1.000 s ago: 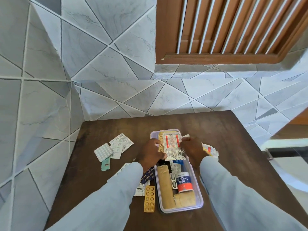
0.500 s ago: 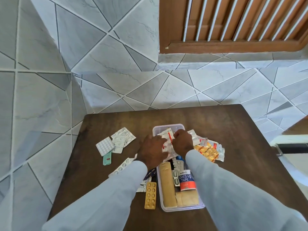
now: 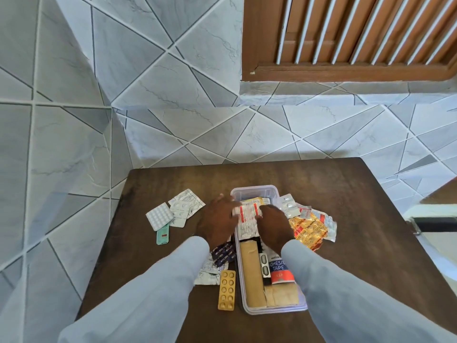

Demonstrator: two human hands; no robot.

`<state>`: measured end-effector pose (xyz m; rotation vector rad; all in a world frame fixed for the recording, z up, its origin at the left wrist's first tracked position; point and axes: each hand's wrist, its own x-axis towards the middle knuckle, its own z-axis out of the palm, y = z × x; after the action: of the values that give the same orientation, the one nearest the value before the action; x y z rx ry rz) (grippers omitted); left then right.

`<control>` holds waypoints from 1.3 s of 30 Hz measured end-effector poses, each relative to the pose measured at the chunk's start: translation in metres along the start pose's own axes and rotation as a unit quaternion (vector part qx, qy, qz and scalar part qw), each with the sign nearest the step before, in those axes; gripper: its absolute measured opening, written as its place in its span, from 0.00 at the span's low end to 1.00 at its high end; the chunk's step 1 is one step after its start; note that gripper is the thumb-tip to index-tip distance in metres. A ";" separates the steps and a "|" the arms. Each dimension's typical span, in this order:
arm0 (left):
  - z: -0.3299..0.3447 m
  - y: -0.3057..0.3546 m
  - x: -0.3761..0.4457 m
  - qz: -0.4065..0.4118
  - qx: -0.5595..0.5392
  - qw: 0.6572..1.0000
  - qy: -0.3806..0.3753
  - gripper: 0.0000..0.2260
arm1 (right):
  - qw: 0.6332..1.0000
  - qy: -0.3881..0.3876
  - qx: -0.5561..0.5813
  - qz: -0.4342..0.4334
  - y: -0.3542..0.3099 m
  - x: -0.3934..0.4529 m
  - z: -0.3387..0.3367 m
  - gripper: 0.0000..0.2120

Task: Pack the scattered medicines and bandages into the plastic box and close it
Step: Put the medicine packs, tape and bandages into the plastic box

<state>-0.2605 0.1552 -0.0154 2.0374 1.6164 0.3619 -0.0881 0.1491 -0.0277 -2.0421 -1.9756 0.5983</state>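
Left hand [image 3: 217,220], right hand [image 3: 272,225]: palms down, adjacent

Plastic box [image 3: 252,190] on table [image 3: 346,194]; blister packs [image 3: 159,216] left of it, sachets [image 3: 309,229] right; adhesive tape [image 3: 279,268], bandage [image 3: 252,273] inside

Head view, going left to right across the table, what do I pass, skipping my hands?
White square blister pack → silver foil blister sheets → gold rectangular pill strip → clear plastic box → orange crinkled sachets.

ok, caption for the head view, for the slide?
Left hand and right hand on a red-and-white pill strip over the open plastic box; gold blister pack and orange packets lie outside it.
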 end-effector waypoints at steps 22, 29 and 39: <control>0.010 -0.100 -0.094 -0.213 -0.027 0.976 -0.033 0.28 | 0.982 -0.181 -0.003 -0.058 -0.089 -0.091 0.106 0.29; 0.008 -0.106 -0.095 -0.232 -0.084 0.969 -0.024 0.27 | 0.990 -0.104 0.088 -0.035 -0.096 -0.095 0.103 0.15; 0.013 -0.104 -0.085 -0.298 -0.285 0.910 -0.026 0.30 | 0.984 -0.104 0.126 0.075 -0.107 -0.084 0.095 0.12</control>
<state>-0.3617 0.0871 -0.0743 1.0538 1.7434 0.4734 -0.2266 0.0613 -0.0537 -2.0503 -1.7515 1.0759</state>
